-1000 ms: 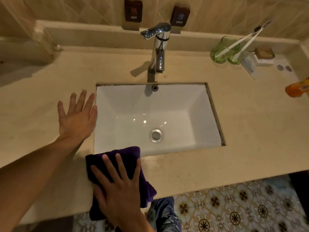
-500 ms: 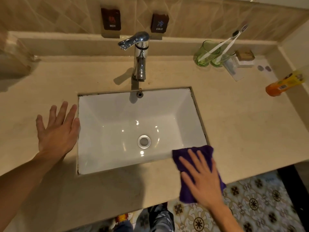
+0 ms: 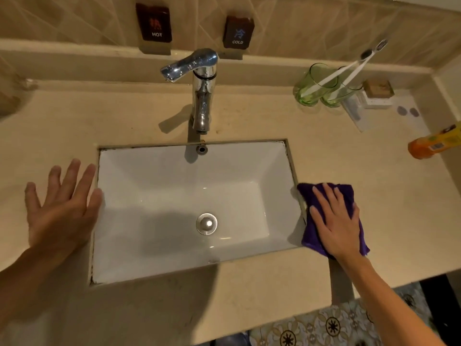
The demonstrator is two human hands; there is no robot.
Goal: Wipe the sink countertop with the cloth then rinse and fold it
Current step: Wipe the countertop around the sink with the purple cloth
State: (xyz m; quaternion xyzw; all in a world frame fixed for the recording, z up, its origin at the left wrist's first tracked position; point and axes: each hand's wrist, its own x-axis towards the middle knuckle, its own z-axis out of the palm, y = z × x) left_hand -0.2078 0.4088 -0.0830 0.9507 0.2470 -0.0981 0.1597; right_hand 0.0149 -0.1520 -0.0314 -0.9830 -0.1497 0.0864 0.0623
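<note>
While my right hand (image 3: 335, 227) presses flat on the purple cloth (image 3: 331, 216), fingers (image 3: 324, 196) spread straight and gripping nothing, the cloth sits on the tabletop (image 3: 374, 196) just beside the sink's (image 3: 179, 196) right edge, its left corner touching the rim. My left hand (image 3: 59, 211) lies flat and open on the tabletop at the sink's left edge, bracing me.

Here's the worry: only my palm pins the cloth, so a quick stroke could bunch it up or let it slide out from under me, and that near corner could slip over the rim into the basin. Pushing farther back brings me toward the two green glasses (image 3: 316, 86) with toothbrushes (image 3: 349, 68) leaning in them. Clip those and they probably tip, maybe roll. The orange bottle (image 3: 434, 143) lies on its side at the far right, and I judge a wide sweep would nudge it. Off the front edge, the cloth would drop to the floor (image 3: 324, 325). The tap (image 3: 199, 78) looks shut off, so rinsing isn't started.
</note>
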